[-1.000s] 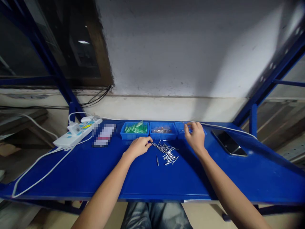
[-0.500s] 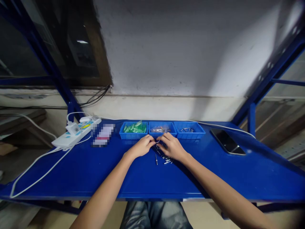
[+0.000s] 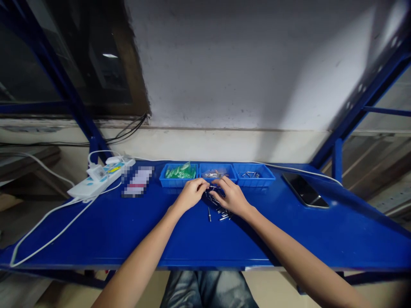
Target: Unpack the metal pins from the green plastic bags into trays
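Silver blind rivets point(image 3: 224, 212) lie in a loose pile on the blue table, partly covered by my right hand. One single rivet point(image 3: 209, 214) rests apart, left of the pile. My left hand point(image 3: 192, 192) is closed in a pinch at the pile's upper left, with a rivet point(image 3: 213, 186) showing at its fingertips. Close against it, my right hand point(image 3: 231, 196) curls its fingers at the same rivet. Behind the hands stands a blue bin point(image 3: 253, 181) with a few rivets in it. The exact finger contact is small and partly hidden.
A bin point(image 3: 178, 182) of green packets and a bin point(image 3: 202, 171) of small bagged parts stand in the same row. A phone point(image 3: 305, 190) lies at right. To the left are a blurred-out card point(image 3: 138, 182) and a white power strip point(image 3: 93, 185) with trailing cables.
My right hand has come from the right bin down and left to meet my left hand over the pile. A rivet now shows between them. My left hand has stayed nearly in place.
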`<control>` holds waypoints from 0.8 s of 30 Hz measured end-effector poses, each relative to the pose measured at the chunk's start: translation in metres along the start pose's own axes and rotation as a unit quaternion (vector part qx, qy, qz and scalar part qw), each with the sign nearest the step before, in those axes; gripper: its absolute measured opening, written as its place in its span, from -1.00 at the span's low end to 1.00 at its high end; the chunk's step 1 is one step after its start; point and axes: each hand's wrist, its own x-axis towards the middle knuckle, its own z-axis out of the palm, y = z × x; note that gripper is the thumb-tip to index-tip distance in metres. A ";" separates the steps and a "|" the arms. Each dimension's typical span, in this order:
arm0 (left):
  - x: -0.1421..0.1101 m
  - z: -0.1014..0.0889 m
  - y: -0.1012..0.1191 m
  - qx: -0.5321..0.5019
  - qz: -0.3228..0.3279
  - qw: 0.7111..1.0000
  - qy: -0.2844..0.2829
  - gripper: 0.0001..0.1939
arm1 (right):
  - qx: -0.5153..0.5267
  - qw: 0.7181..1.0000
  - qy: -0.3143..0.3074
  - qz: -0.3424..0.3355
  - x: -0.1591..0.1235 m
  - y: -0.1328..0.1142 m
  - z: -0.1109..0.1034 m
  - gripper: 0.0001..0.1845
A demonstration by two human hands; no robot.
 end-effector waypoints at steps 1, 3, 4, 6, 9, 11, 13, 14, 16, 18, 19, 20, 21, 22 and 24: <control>0.000 0.000 0.000 0.007 -0.001 1.000 0.001 -0.74 | 0.000 1.000 -0.001 0.001 0.000 -0.001 0.000 -0.77; 0.000 0.000 0.000 0.011 -0.004 1.000 -0.004 -0.72 | -0.004 1.000 -0.003 0.000 0.000 -0.001 0.000 -0.80; 0.000 0.000 0.000 0.012 -0.004 1.000 -0.010 -0.71 | -0.005 1.000 -0.003 -0.003 0.000 -0.002 0.000 -0.80; 0.000 0.000 -0.001 0.017 0.002 0.999 -0.026 -0.69 | -0.003 1.000 0.000 -0.011 0.002 0.000 -0.004 -0.80; -0.003 0.000 -0.005 0.056 0.019 0.997 -0.049 -0.72 | -0.006 0.998 0.057 0.011 0.003 0.011 -0.016 -0.79; -0.006 0.000 -0.010 0.107 0.019 0.991 -0.077 -0.71 | -0.030 0.987 0.137 0.071 0.003 0.028 -0.025 -0.77; -0.007 -0.001 -0.013 0.160 0.003 0.980 -0.117 -0.71 | -0.076 0.963 0.211 0.152 0.000 0.049 -0.033 -0.77; -0.008 -0.001 -0.015 0.182 -0.008 0.974 -0.133 -0.72 | -0.098 0.950 0.231 0.185 -0.002 0.060 -0.036 -0.79; -0.008 -0.003 -0.016 0.219 -0.033 0.964 -0.144 -0.78 | -0.127 0.933 0.246 0.230 -0.006 0.076 -0.039 -0.75; -0.008 -0.004 -0.014 0.243 -0.056 0.959 -0.137 -0.84 | -0.129 0.931 0.243 0.239 -0.007 0.080 -0.037 -0.71; -0.008 -0.005 -0.013 0.253 -0.062 0.956 -0.133 -0.86 | -0.121 0.936 0.238 0.231 -0.007 0.078 -0.035 -0.73; -0.008 -0.005 -0.011 0.260 -0.064 0.955 -0.130 -0.87 | -0.110 0.943 0.229 0.217 -0.006 0.072 -0.032 -0.76; -0.008 -0.006 -0.010 0.265 -0.062 0.953 -0.130 -0.86 | -0.096 0.952 0.215 0.197 -0.004 0.064 -0.028 -0.79; -0.009 -0.006 -0.008 0.267 -0.056 0.953 -0.132 -0.85 | -0.080 0.961 0.197 0.174 -0.002 0.055 -0.024 -0.81; -0.010 -0.004 -0.006 0.267 -0.038 0.953 -0.139 -0.85 | -0.048 0.980 0.146 0.124 0.000 0.034 -0.013 -0.83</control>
